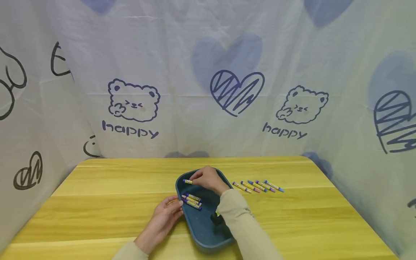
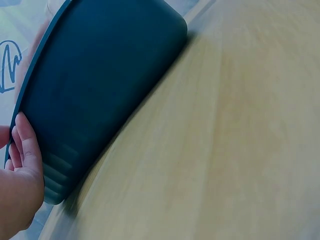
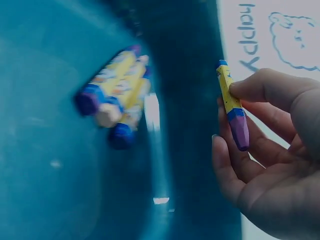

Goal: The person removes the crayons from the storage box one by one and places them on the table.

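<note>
A dark teal rectangular tub stands on the table, and several crayons in yellow wrappers lie bunched inside it against the left wall. My right hand is over the far part of the tub, pinching one crayon between thumb and fingers. That crayon has a purple tip and blue bands, as the right wrist view shows. My left hand grips the tub's left rim, thumb at the top edge and fingers along the outer wall.
Several more crayons lie side by side on the wooden table, right of the tub. A white cloth with hearts and bears hangs behind the table and along both sides.
</note>
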`<state>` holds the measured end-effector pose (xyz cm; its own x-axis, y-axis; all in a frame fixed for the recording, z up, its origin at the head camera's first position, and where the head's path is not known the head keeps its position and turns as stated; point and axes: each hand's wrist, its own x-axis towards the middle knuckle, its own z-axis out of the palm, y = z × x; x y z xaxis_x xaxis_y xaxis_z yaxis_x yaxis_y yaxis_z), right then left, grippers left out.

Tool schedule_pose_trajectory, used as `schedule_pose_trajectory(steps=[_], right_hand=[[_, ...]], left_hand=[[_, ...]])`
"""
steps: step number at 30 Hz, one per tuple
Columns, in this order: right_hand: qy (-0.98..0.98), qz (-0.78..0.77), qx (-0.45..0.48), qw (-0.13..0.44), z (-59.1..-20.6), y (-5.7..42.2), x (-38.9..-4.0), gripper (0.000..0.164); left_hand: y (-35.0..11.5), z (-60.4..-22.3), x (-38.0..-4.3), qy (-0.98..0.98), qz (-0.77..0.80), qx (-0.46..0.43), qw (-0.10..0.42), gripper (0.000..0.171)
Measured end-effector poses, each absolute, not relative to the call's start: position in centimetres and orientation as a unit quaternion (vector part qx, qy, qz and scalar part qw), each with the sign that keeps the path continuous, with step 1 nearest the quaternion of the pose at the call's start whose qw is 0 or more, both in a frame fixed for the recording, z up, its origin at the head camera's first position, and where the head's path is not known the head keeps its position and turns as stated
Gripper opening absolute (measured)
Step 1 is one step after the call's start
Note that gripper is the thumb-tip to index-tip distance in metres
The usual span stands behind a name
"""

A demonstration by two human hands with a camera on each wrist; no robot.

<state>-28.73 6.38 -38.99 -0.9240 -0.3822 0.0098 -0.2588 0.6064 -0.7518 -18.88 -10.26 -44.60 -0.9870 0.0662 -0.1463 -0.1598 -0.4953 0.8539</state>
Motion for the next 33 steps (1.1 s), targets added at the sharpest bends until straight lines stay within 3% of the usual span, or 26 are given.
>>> schedule_pose_trajectory(steps=[20,33], right_hand=[[0.86,-0.484,-0.156,0.049,-33.6,10.3,-28.2,0.02],[0.872,-0.468,-0.14,0.041,-34.2,15.3,-28.4,0.02]], left_hand=[[-10.3,-44.5,-18.8,0.498,0.864,-0.042,0.063,0.026],[-10.4,-44.3,-18.8,0.495,0.865,-0.043,0.071,0.027]])
